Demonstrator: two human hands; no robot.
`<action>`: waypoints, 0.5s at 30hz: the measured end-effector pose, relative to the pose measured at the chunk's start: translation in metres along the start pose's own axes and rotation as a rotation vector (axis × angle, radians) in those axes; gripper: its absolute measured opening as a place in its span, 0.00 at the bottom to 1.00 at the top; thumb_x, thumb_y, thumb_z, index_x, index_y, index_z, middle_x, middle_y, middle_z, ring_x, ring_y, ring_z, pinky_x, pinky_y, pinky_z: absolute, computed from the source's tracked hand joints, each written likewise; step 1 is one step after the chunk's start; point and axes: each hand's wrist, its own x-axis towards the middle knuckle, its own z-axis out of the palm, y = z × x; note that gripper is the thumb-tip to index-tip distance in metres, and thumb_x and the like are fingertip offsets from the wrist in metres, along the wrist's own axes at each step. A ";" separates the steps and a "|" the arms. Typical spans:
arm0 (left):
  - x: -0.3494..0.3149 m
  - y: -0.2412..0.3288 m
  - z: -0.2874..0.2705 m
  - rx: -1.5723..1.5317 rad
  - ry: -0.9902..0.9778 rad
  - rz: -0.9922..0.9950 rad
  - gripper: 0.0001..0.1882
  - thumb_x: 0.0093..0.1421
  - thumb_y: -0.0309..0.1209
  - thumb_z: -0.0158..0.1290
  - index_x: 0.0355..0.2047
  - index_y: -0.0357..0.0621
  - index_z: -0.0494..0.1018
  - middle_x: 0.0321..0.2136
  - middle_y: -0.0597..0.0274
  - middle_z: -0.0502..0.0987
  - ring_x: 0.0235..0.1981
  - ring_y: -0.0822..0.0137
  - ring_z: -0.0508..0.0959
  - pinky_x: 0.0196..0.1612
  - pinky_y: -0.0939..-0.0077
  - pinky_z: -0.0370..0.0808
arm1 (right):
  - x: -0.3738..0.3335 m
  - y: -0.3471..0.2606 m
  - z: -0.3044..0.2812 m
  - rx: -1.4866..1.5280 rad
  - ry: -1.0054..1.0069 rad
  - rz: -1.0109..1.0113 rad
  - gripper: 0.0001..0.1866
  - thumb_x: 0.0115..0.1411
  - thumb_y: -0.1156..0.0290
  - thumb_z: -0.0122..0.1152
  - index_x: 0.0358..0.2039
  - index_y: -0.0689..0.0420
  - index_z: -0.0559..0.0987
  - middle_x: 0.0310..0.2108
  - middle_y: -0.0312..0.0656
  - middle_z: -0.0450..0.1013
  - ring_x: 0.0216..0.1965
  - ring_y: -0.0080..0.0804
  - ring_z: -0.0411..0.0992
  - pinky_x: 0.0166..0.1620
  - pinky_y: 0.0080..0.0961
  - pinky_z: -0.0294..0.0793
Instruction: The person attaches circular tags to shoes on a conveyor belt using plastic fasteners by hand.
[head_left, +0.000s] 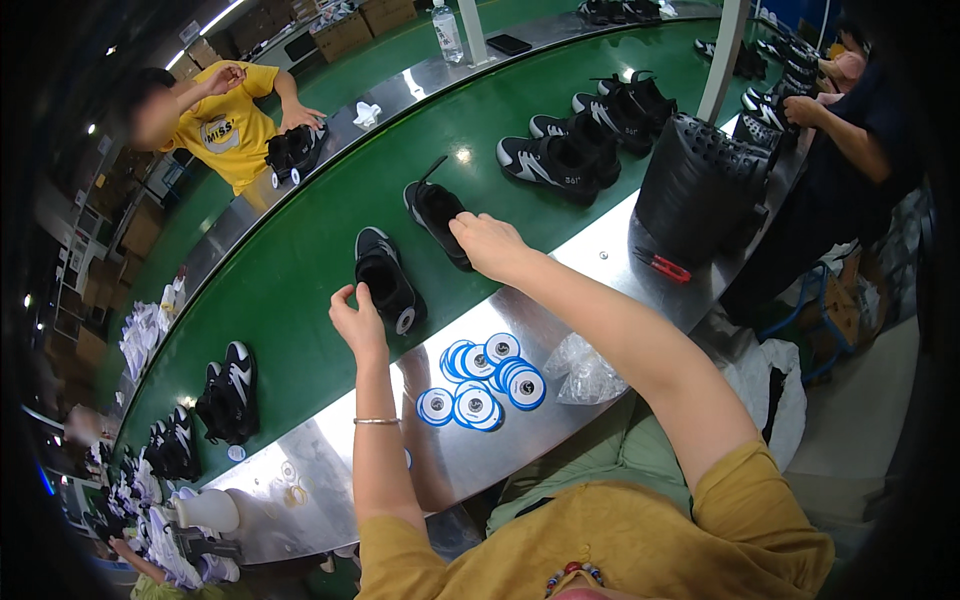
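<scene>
Two black sneakers with grey-white toes stand on the green conveyor belt in front of me. My right hand (487, 246) pinches the heel collar of the right sneaker (432, 213), whose strap or loop sticks up. My left hand (358, 318) is beside the left sneaker (378, 262), its thumb and fingertips slightly apart at the shoe's near left edge. A round white tag (405, 320) hangs at that sneaker's heel. Nearer me, several round blue-and-white tags (475, 404) lie in an overlapping heap on the metal ledge (345, 435).
Clear plastic bags (583, 370) lie right of the tags. A black perforated basket (690, 185) and red snips (668, 266) sit farther right. More sneakers (560, 160) stand along the belt. Across it, a person in yellow (225, 125) handles shoes; another person (850, 150) works at right.
</scene>
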 end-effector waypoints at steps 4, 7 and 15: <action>-0.015 0.047 -0.012 -0.125 0.015 0.125 0.14 0.59 0.32 0.52 0.41 0.34 0.70 0.39 0.52 0.69 0.40 0.63 0.71 0.38 0.75 0.71 | -0.003 0.004 0.009 0.015 -0.001 -0.077 0.08 0.46 0.79 0.54 0.30 0.61 0.71 0.33 0.45 0.68 0.35 0.40 0.71 0.37 0.32 0.75; -0.027 0.081 -0.019 -0.233 -0.077 0.257 0.08 0.60 0.28 0.52 0.37 0.36 0.73 0.34 0.59 0.73 0.34 0.67 0.73 0.35 0.77 0.71 | -0.019 -0.016 -0.013 -0.004 0.107 -0.205 0.07 0.44 0.79 0.54 0.26 0.60 0.70 0.30 0.45 0.67 0.32 0.39 0.70 0.34 0.30 0.74; -0.065 0.137 -0.010 -0.100 -0.135 0.685 0.16 0.49 0.25 0.61 0.39 0.40 0.73 0.33 0.57 0.72 0.36 0.58 0.70 0.38 0.69 0.69 | -0.099 -0.038 -0.079 -0.177 0.268 -0.511 0.13 0.41 0.73 0.54 0.28 0.67 0.74 0.29 0.49 0.69 0.26 0.34 0.66 0.26 0.20 0.70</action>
